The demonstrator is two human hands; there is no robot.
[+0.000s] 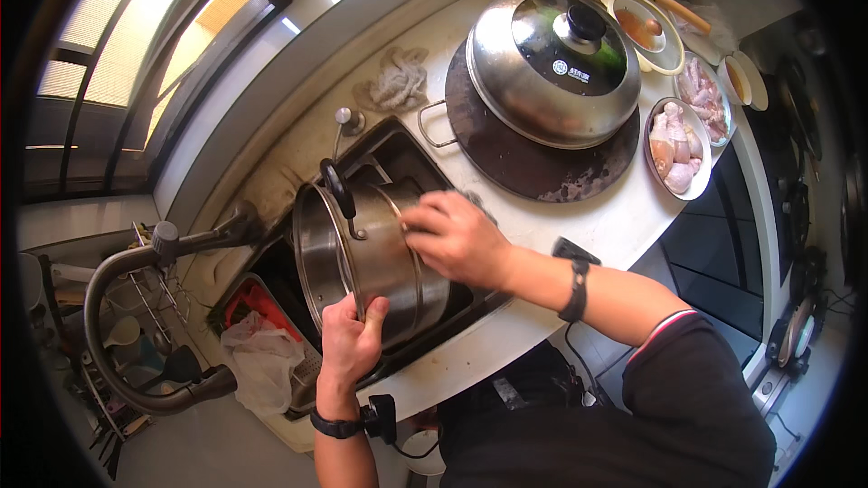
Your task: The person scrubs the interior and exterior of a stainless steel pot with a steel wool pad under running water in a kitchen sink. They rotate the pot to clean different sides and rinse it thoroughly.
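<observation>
A stainless-steel pot point(380, 237) lies tipped on its side over the sink point(420, 156), its mouth facing left. One black loop handle point(337, 190) sticks up from its upper side. My left hand point(352, 339) grips the pot's rim on the near side, thumb outside. Against the pot's outer wall, my right hand point(454, 237) rests with curled fingers; whether something is pinched in them is hidden. Grey mesh-like material point(479, 203) shows just behind the right hand.
A curved faucet point(102, 325) arches at left, beside a basket point(308, 366) with a plastic bag point(261, 359). A lidded steel wok point(502, 81) sits on a round dark board point(542, 169). Bowls of raw drumsticks point(675, 142) and meat pieces point(705, 98) stand right. A rag point(400, 78) lies behind.
</observation>
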